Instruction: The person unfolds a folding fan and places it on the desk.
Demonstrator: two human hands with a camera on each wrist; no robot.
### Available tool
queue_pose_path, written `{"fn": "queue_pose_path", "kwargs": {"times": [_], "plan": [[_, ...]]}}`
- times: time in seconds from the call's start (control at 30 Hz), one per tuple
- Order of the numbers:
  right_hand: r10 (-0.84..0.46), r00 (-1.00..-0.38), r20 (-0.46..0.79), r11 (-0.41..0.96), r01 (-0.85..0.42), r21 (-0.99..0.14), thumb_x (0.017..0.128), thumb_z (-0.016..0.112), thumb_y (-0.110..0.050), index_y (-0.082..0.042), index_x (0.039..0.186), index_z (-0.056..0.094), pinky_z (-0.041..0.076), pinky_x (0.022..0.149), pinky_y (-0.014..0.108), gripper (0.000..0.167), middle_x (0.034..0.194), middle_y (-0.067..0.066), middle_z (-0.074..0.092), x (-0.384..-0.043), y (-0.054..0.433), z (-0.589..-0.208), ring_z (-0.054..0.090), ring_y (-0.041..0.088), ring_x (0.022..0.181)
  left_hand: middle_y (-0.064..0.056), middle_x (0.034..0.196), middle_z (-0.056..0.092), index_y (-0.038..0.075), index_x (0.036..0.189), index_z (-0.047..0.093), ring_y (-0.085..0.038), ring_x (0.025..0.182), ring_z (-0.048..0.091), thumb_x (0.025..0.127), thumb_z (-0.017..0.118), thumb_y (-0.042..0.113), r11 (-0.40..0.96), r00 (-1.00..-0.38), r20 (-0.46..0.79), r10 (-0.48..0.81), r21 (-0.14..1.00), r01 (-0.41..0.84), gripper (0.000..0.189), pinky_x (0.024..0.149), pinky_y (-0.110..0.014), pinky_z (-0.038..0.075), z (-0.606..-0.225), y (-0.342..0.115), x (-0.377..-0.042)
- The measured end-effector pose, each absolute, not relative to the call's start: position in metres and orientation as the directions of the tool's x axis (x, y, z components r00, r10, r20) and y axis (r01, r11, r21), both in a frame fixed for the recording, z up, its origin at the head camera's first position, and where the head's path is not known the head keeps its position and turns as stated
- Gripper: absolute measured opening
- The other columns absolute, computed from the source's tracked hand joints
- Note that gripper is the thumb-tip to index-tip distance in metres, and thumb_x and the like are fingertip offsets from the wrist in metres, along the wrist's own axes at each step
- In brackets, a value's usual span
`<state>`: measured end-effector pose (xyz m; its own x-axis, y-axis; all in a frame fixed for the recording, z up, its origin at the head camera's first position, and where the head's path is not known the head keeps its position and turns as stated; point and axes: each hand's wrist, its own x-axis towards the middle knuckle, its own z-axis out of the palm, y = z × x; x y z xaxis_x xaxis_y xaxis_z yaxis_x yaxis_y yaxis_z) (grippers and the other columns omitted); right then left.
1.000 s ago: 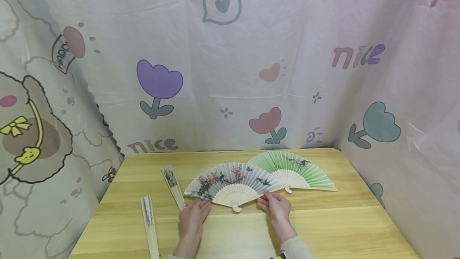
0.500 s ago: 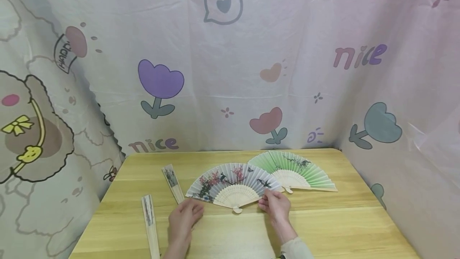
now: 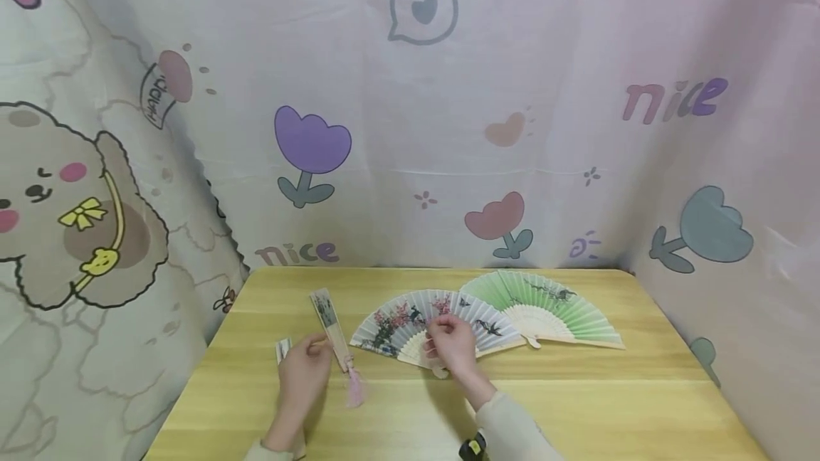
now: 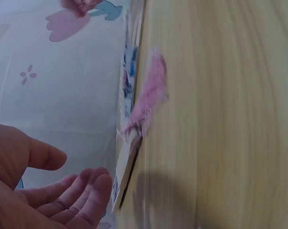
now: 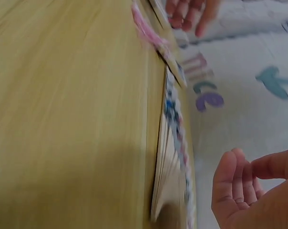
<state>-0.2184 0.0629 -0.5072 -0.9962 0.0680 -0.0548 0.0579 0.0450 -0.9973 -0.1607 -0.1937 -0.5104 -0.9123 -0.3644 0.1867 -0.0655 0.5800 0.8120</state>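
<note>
In the head view, my left hand (image 3: pixel 304 372) hovers beside a folded hand fan (image 3: pixel 325 310) with a pink tassel (image 3: pixel 355 388). The left wrist view shows its thumb and fingers apart, with nothing between them. Another folded fan (image 3: pixel 282 348) lies partly hidden under that hand. A white fan with blossoms and birds (image 3: pixel 382 329) is spread on the table. Above it hangs my right hand (image 3: pixel 453 340), fingers loosely bent and holding nothing, as the right wrist view shows. It covers part of the fan's ribs.
A spread green fan (image 3: pixel 579 319) lies at the back right, its left side behind the white one. Wooden table (image 3: pixel 576 411) carries all the fans. Printed curtains (image 3: pixel 397 126) enclose the back and sides. Something dark and yellow (image 3: pixel 472 447) shows by the right sleeve.
My left hand has moved left, from the white fan's left end past the tasselled folded fan. The right hand has let go of the white fan's right edge and lifted leftward. The view has turned left.
</note>
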Motion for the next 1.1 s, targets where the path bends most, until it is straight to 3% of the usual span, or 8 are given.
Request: {"fn": "queue_pose_path", "kwargs": {"times": [0.27, 0.43, 0.57, 0.73, 0.93, 1.03, 1.1], "plan": [[-0.082, -0.996, 0.018, 0.18, -0.032, -0.983, 0.094, 0.067, -0.003, 0.01, 0.099, 0.073, 0.066, 0.053, 0.035, 0.015, 0.081, 0.026, 0.073, -0.23, 0.019, -0.511, 0.072, 0.025, 0.059, -0.027, 0.101, 0.077, -0.011, 0.123, 0.068, -0.037, 0.083, 0.077, 0.099, 0.064, 0.013, 0.651, -0.933, 0.154, -0.326, 0.752, -0.103, 0.034, 0.071, -0.047, 0.068, -0.51, -0.199, -0.172], [-0.163, -0.985, 0.054, 0.311, -0.103, -0.945, 0.094, 0.067, -0.009, 0.004, 0.096, 0.077, 0.057, 0.047, 0.025, 0.016, 0.074, 0.017, 0.074, -0.241, -0.007, -0.512, 0.066, 0.015, 0.051, -0.029, 0.104, 0.076, -0.013, 0.126, 0.065, -0.04, 0.087, 0.076, 0.1, 0.062, 0.012, 0.676, -0.928, 0.169, -0.331, 0.729, -0.109, 0.037, 0.075, -0.051, 0.067, -0.512, -0.204, -0.182], [-0.179, -0.978, 0.108, 0.418, -0.175, -0.891, 0.09, 0.068, -0.008, 0.001, 0.091, 0.079, 0.057, 0.057, 0.023, 0.014, 0.075, 0.011, 0.075, -0.25, -0.028, -0.513, 0.061, 0.008, 0.059, -0.03, 0.105, 0.076, -0.015, 0.126, 0.065, -0.04, 0.09, 0.076, 0.1, 0.061, 0.014, 0.697, -0.926, 0.177, -0.334, 0.708, -0.116, 0.039, 0.076, -0.052, 0.067, -0.517, -0.209, -0.192], [-0.193, -0.971, 0.14, 0.462, -0.216, -0.86, 0.085, 0.069, -0.006, -0.001, 0.084, 0.08, 0.055, 0.06, 0.024, 0.012, 0.079, 0.008, 0.076, -0.255, -0.049, -0.514, 0.059, 0.01, 0.068, -0.033, 0.106, 0.075, -0.016, 0.125, 0.064, -0.035, 0.081, 0.075, 0.099, 0.061, 0.013, 0.687, -0.929, 0.14, -0.344, 0.712, -0.147, 0.039, 0.071, -0.048, 0.067, -0.523, -0.216, -0.199], [-0.212, -0.972, 0.1, 0.501, -0.196, -0.843, 0.086, 0.071, -0.007, -0.001, 0.084, 0.079, 0.052, 0.055, 0.023, 0.01, 0.079, 0.008, 0.075, -0.257, -0.063, -0.521, 0.058, 0.011, 0.066, -0.04, 0.121, 0.067, -0.017, 0.118, 0.067, -0.046, 0.097, 0.073, 0.097, 0.062, 0.011, 0.687, -0.939, 0.092, -0.332, 0.705, -0.174, 0.036, 0.091, -0.061, 0.064, -0.526, -0.216, -0.204], [-0.221, -0.973, 0.07, 0.543, -0.182, -0.819, 0.086, 0.07, -0.009, -0.002, 0.083, 0.078, 0.051, 0.053, 0.023, 0.011, 0.078, 0.008, 0.075, -0.259, -0.07, -0.526, 0.058, 0.012, 0.064, -0.031, 0.1, 0.075, -0.011, 0.102, 0.073, -0.034, 0.077, 0.071, 0.096, 0.061, 0.011, 0.673, -0.936, 0.063, -0.346, 0.712, -0.201, 0.025, 0.072, -0.049, 0.066, -0.526, -0.215, -0.206], [-0.234, -0.971, 0.047, 0.569, -0.176, -0.803, 0.085, 0.069, -0.01, -0.004, 0.079, 0.077, 0.048, 0.051, 0.022, 0.012, 0.073, 0.004, 0.071, -0.259, -0.075, -0.527, 0.056, 0.012, 0.061, -0.018, 0.075, 0.071, -0.002, 0.082, 0.072, -0.022, 0.061, 0.061, 0.096, 0.06, 0.011, 0.658, -0.931, 0.039, -0.363, 0.718, -0.226, 0.022, 0.053, -0.035, 0.056, -0.527, -0.214, -0.207]]}}
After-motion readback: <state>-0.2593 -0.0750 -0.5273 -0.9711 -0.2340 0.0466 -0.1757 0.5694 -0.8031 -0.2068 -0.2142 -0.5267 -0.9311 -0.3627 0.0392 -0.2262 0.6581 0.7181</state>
